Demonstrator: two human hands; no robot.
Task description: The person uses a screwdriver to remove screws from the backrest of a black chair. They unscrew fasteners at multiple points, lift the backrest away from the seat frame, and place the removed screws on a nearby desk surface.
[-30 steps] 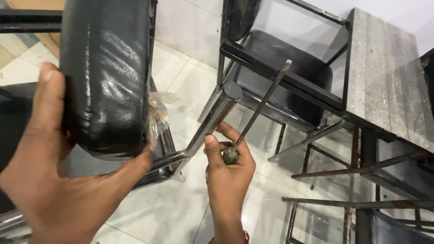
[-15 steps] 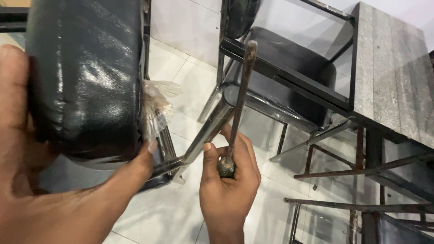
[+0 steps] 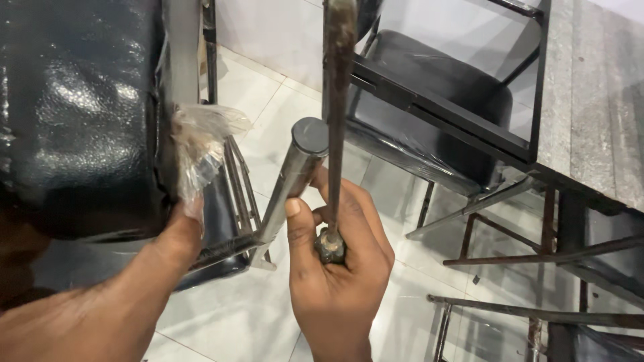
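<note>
My left hand grips the lower edge of a black padded chair cushion, thumb pressed near torn clear plastic wrap on its metal frame. My right hand is closed around the bottom end of a long rusty metal rod, which stands almost upright and runs off the top of the view. A grey metal chair leg with a dark end cap slants up just left of the rod, touching my right thumb.
A second black-seated metal chair stands behind on the white tiled floor. A grey wood-grain tabletop on a dark metal frame fills the right side, with rusty crossbars below it.
The rod has swung from leaning right to nearly upright. The view has moved closer to the cushion and the chair leg, and my left hand has slid lower along the cushion.
</note>
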